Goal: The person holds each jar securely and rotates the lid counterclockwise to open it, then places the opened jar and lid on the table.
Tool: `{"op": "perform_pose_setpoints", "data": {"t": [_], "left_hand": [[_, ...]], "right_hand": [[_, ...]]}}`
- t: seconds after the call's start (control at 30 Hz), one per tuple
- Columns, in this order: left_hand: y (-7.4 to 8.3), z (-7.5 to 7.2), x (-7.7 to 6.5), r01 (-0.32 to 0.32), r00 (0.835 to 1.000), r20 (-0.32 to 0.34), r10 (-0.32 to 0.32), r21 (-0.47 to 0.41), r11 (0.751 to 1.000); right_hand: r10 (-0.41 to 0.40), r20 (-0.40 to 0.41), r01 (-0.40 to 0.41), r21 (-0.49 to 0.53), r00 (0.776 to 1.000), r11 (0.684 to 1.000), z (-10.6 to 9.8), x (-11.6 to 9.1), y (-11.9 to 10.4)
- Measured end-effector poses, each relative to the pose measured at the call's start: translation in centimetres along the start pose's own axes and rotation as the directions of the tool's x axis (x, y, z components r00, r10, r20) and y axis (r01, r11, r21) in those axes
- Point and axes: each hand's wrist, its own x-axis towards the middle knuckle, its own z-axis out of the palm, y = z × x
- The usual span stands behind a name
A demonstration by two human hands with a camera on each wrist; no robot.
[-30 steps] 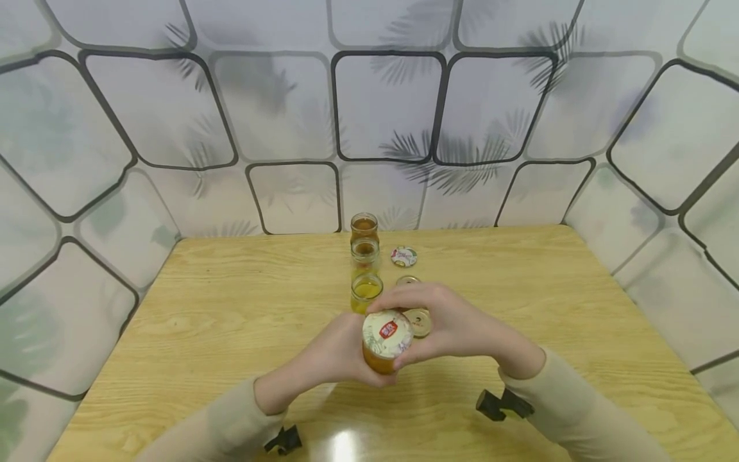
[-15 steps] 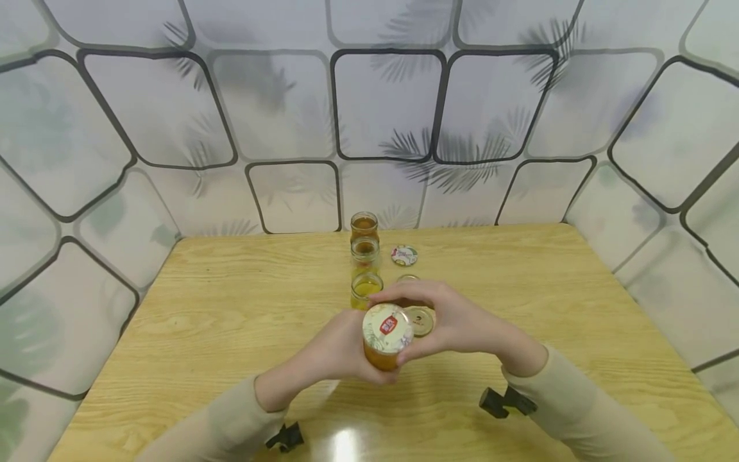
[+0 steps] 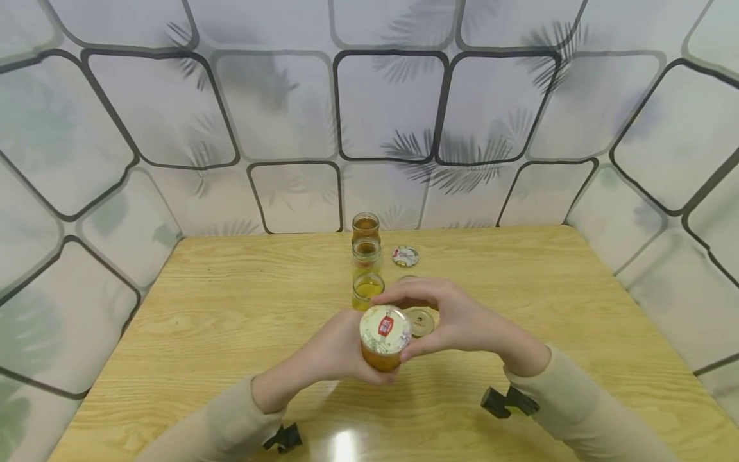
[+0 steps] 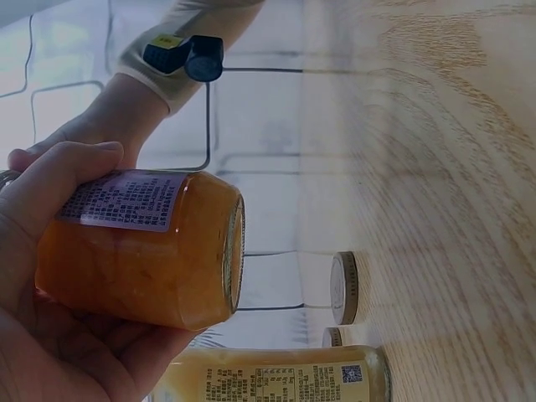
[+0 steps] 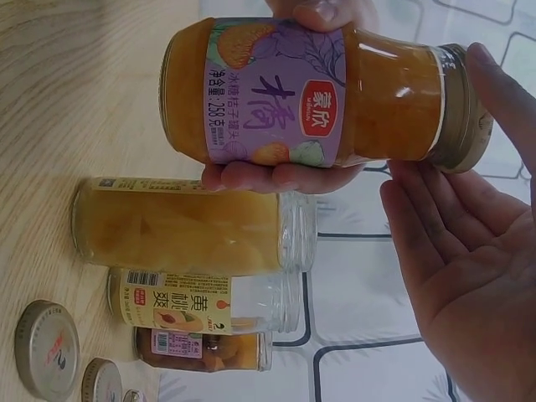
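My left hand (image 3: 337,350) grips a glass jar of canned orange segments (image 5: 385,92) by its body, above the table. The jar has a purple label, and its pale metal lid (image 3: 385,328), with a red mark, is on its mouth. My right hand (image 3: 464,321) holds the lid's rim, thumb on the near side and fingers on the far side. In the right wrist view the right thumb touches the lid's edge, with the fingers spread behind it. The left wrist view shows the left thumb over the label and the jar's base facing the table.
Beyond the hands, three lidless glass jars stand in a row: a front jar with yellow contents (image 3: 367,296), a middle jar (image 3: 366,255) and a brown-filled back jar (image 3: 365,226). To their right lie a gold lid (image 3: 421,323), a partly hidden lid (image 3: 408,278) and a patterned lid (image 3: 405,256).
The red mark on the lid has turned slightly counterclockwise. My right hand has shifted a little up and to the right; the left hand still grips the jar in nearly the same place.
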Motion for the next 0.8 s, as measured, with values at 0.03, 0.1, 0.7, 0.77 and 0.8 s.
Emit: {"op": "perform_pose_setpoints", "data": {"t": [0.03,0.1,0.7,0.77,0.8], "left_hand": [[0.02,-0.01,0.00,0.000,1.000,0.001,0.000,-0.001,1.000],[0.05,-0.04,0.01,-0.001,1.000,0.002,0.001,-0.003,1.000],[-0.12,0.15,-0.06,-0.007,1.000,0.002,0.007,-0.006,1.000],[-0.16,0.16,-0.01,-0.003,1.000,0.001,0.003,-0.004,1.000],[-0.19,0.16,0.00,-0.003,1.000,0.002,0.004,-0.004,1.000]], "right_hand": [[0.000,-0.001,0.000,0.001,1.000,1.000,-0.02,-0.03,-0.02],[0.011,-0.004,-0.011,0.007,1.000,1.000,-0.04,-0.07,-0.07],[-0.037,0.027,0.036,0.021,0.999,0.999,-0.40,-0.02,-0.17],[-0.041,0.029,0.040,0.017,0.999,0.999,-0.48,-0.02,-0.20],[-0.045,0.030,0.044,0.018,0.999,0.999,-0.52,-0.01,-0.22]]}}
